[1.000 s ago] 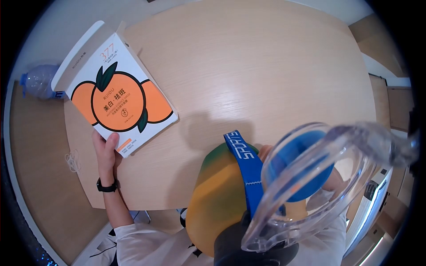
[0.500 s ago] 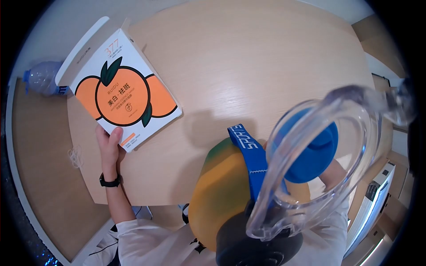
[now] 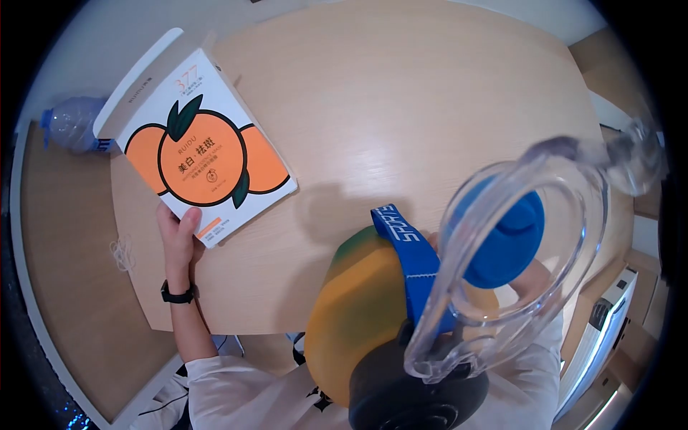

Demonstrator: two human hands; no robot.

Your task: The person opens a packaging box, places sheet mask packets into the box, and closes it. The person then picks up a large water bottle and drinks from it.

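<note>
My left hand (image 3: 179, 228) is closed on the lower edge of a white cardboard face mask box (image 3: 204, 154), thumb on its front. Orange fruits with dark leaves are printed on the box, and its top flap stands open. Close to the camera is a big yellow-green sports water bottle (image 3: 355, 301) with a black part at the near end, a blue strap and a blue disc-shaped lid (image 3: 505, 240) behind a clear plastic loop (image 3: 459, 265). My right hand (image 3: 532, 281) is around the bottle's far side; most of its fingers are hidden behind the bottle and lid.
A clear plastic bottle (image 3: 75, 123) with a blue cap lies behind the box at the left. A thin white cord (image 3: 122, 254) lies near the left edge of the wooden table (image 3: 401, 93). A white boxy object (image 3: 609, 319) stands at the right.
The face mask box has shifted slightly right and down in view. The clear loop and blue lid of the water bottle have tilted a little. Both hands keep their hold.
</note>
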